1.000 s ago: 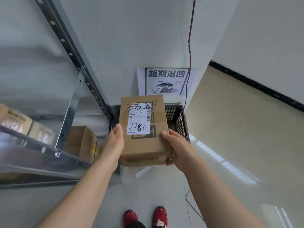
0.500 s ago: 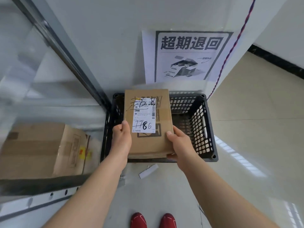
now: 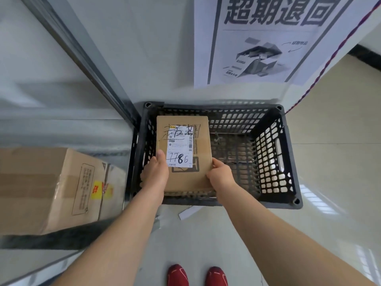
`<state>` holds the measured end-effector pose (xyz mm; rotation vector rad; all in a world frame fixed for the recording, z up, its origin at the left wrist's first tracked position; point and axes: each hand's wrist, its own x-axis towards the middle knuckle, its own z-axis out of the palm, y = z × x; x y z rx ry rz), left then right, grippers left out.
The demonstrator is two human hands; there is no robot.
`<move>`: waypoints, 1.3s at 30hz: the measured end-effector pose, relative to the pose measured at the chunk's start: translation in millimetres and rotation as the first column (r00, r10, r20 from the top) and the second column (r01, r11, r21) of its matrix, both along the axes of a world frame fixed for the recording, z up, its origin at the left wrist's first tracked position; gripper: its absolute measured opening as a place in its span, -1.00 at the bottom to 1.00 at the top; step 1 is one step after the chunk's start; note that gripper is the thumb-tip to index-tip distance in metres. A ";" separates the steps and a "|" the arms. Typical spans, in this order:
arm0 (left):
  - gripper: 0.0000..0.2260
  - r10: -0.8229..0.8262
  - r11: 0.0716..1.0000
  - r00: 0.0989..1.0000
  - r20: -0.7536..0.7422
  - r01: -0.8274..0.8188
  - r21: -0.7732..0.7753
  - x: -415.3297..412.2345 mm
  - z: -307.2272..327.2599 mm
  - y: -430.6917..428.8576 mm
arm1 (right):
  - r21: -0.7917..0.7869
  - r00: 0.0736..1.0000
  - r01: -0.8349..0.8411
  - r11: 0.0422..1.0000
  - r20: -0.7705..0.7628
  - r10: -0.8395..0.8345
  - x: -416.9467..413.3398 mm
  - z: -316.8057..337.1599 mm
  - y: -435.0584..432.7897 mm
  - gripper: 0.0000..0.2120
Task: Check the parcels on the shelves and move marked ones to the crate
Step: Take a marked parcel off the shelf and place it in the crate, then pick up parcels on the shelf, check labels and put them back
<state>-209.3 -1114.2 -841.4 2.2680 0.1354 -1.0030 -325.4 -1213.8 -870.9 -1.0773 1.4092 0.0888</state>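
A small brown cardboard parcel (image 3: 201, 149) with a white label, black marker scrawl and the number 7786 is inside the left half of a black perforated plastic crate (image 3: 276, 149) on the floor. My left hand (image 3: 155, 175) grips the parcel's near left edge, thumb on top. On the near right corner my right hand (image 3: 219, 175) holds it, thumb on top. Whether the parcel touches the crate's bottom cannot be told. The right half of the crate holds nothing.
A metal shelf rack (image 3: 86, 56) stands at the left, with a large taped cardboard box (image 3: 51, 188) on its low shelf. A printed paper sign (image 3: 263, 38) hangs on the wall above the crate. A red-and-blue cord (image 3: 329, 58) runs down to the crate's far right corner. My red shoes (image 3: 196, 275) stand on the pale floor.
The view has closed in on the crate. Both hands have lowered the parcel from above the crate's rim down into its left half, keeping the same grip.
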 end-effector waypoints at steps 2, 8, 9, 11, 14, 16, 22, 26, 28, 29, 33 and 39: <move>-0.38 0.007 0.999 1.000 -0.017 -0.007 -0.037 2.3 -0.8 -1.2 | 0.019 1.000 -0.012 1.000 -0.009 0.012 5.3 -7.8 1.1 -0.39; -0.51 0.007 0.990 0.997 -0.081 -0.018 -0.137 3.0 -2.3 -4.0 | 0.043 0.994 -0.108 0.993 -0.017 0.109 16.5 -25.4 -0.1 -0.38; -0.51 0.001 0.990 0.996 -0.085 -0.013 -0.141 3.0 -4.3 -3.6 | 0.050 0.991 -0.136 0.990 -0.014 0.136 17.0 -26.7 0.1 -0.39; -0.52 -0.013 0.988 0.995 -0.096 -0.002 -0.155 -0.4 -6.3 -3.2 | 0.056 0.983 -0.182 0.982 -0.011 0.183 17.9 -29.0 3.5 -0.42; -0.52 -0.007 0.986 0.997 -0.077 -0.006 -0.169 -8.4 -4.5 -1.6 | -0.027 0.967 -0.254 0.967 -0.008 0.254 23.4 -33.0 11.4 -0.46; -0.51 -0.010 0.982 0.998 -0.066 -0.003 -0.190 -14.5 -2.0 -0.8 | -0.099 0.949 -0.315 0.944 -0.036 0.313 22.5 -27.1 18.6 -0.44; -0.52 -0.212 0.960 0.962 0.171 0.238 -0.150 -34.8 8.5 11.3 | -0.318 0.860 -0.486 0.814 -0.008 0.510 4.1 4.5 34.9 -0.51; -0.48 -0.247 0.950 0.940 0.236 0.283 -0.132 -63.2 41.2 35.6 | -0.440 0.804 -0.552 0.708 -0.058 0.592 -29.7 46.7 49.4 -0.43; -0.46 -0.286 0.946 0.918 0.274 0.316 -0.074 -75.7 63.5 50.0 | -0.492 0.767 -0.596 0.634 -0.117 0.630 -46.4 74.3 58.5 -0.41; -0.45 -0.299 0.942 0.910 0.287 0.329 -0.060 -81.6 75.6 57.5 | -0.515 0.752 -0.612 0.600 -0.144 0.643 -52.4 87.1 63.6 -0.40; -0.41 -0.295 0.933 0.889 0.351 0.347 -0.097 -103.8 125.4 92.2 | -0.605 0.736 -0.594 0.529 -0.143 0.662 -64.8 143.9 87.1 -0.40; -0.44 -0.219 0.935 0.877 0.428 0.313 -0.163 -114.7 188.2 144.2 | -0.645 0.745 -0.562 0.518 -0.122 0.656 -71.0 220.0 137.7 -0.43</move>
